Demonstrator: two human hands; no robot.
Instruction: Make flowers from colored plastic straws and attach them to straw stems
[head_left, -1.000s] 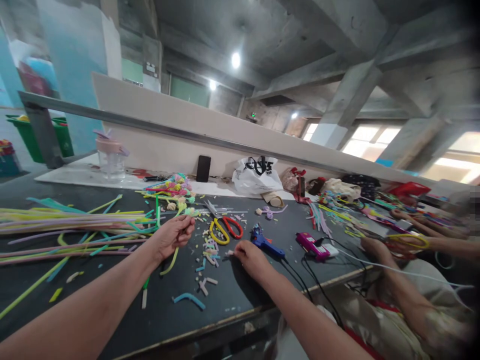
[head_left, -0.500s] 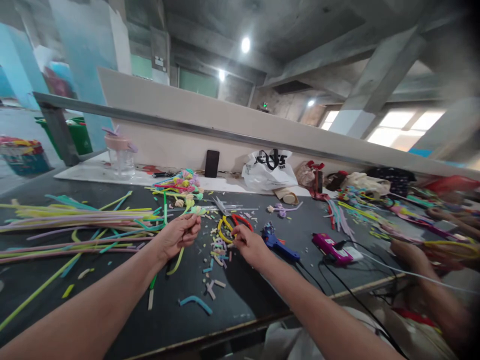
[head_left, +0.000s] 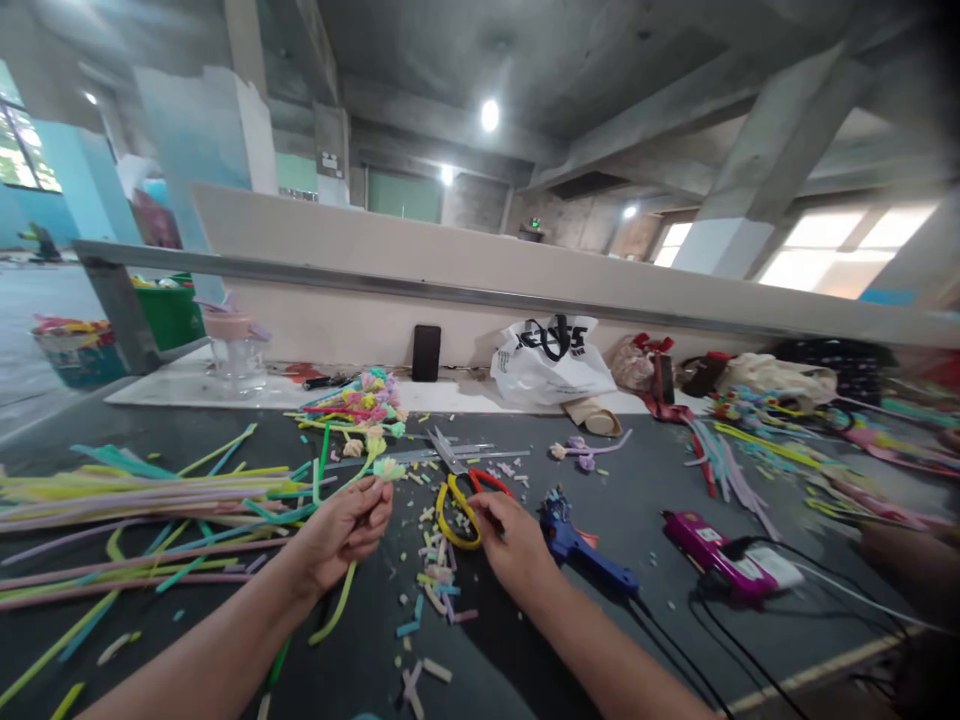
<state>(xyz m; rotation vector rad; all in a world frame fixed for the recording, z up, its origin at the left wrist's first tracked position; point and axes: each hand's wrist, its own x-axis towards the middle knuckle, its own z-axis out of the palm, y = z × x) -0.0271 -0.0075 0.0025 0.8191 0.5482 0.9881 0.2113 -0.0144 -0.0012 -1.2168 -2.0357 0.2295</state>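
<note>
A pipe-cleaner flower (head_left: 388, 468), one and pale green, is pinched in the left hand (head_left: 352, 535) above the dark table (head_left: 487, 680). The right hand (head_left: 514, 545) has bent fingers at one pair of scissors (head_left: 457, 468); whether it grips them cannot be told. One blue glue gun (head_left: 581, 550) lies near. The room's ceiling (head_left: 420, 50) is grey. The left fingers hide part of the flower, and the view's right edge is blurry.

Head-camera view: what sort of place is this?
Probably a craft workshop: long, soft-looking pastel stems, a blue pistol-shaped glue gun and yellow-and-red-handled metal scissors share one dark tabletop.
</note>
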